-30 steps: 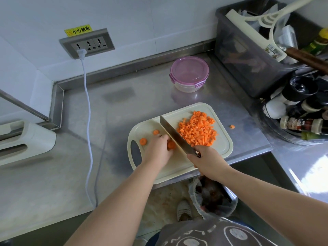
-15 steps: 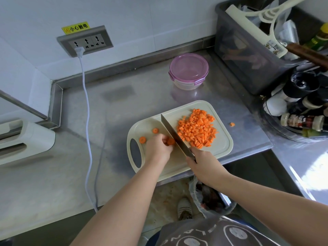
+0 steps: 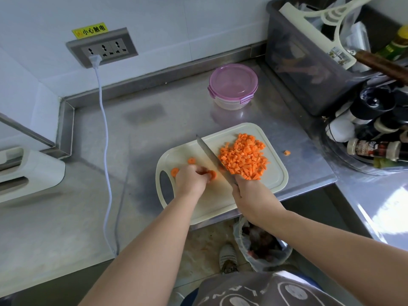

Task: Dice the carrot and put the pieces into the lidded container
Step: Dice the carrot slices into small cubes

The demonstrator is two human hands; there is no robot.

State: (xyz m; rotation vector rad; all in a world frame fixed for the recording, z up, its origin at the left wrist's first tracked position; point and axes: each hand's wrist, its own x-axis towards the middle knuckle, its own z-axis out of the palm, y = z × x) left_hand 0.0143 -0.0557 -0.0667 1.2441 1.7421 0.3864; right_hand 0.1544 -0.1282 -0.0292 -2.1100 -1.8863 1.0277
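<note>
A cream cutting board lies on the steel counter. A heap of diced carrot covers its right half. My right hand grips a knife whose blade runs along the heap's left edge. My left hand pinches a carrot slice flat on the board just left of the blade. Two more round slices lie near the board's handle hole. The lidded container, clear with a purple lid shut on it, stands behind the board.
One carrot bit lies on the counter right of the board. A grey bin of utensils and a tub of seasoning bottles crowd the right side. A white cable hangs from the wall socket. A trash bag sits below the counter edge.
The knife blade has shifted slightly right toward the diced heap. My left hand has repositioned the carrot slice, now more exposed beside the blade.
</note>
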